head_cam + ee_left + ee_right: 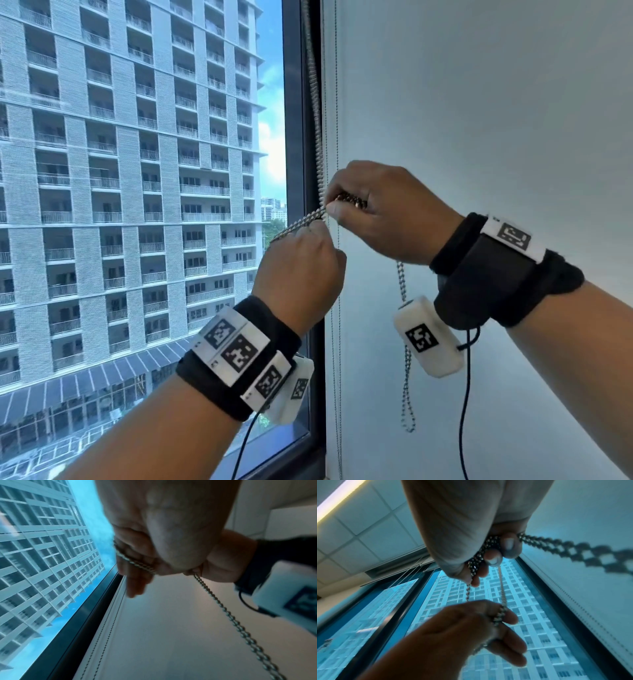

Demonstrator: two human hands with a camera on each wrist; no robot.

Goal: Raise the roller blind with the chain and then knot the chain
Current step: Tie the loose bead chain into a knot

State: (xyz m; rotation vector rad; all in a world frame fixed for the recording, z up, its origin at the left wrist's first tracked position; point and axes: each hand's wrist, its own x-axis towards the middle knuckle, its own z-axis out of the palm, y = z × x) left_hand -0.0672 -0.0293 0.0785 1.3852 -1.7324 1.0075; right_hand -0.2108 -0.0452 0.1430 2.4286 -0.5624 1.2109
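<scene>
Both hands are up at the dark window frame (294, 144), working the bead chain (317, 113) where it comes down along the frame's right edge. The right hand (380, 212) has its thumb and forefinger clamped on a bunched length of the chain, with the other fingers curled in around it; seen from the right wrist, the beads wrap between those fingertips (493, 558) and run on toward the left hand (301, 267) just below. The left hand's fingers are curled round a doubled stretch of chain, pinching it close against the right hand's grip, the two hands nearly touching. Below the right hand a loose loop of chain hangs free in front of the pale blind (479, 102) that fills the right side of the scene. Whether a knot is already formed inside the fingers cannot be told. There are no containers here. Both wrists carry black bands and white camera blocks (428, 337) with trailing cables. Far off through the glass on the left stands a tall apartment block (120, 171).
</scene>
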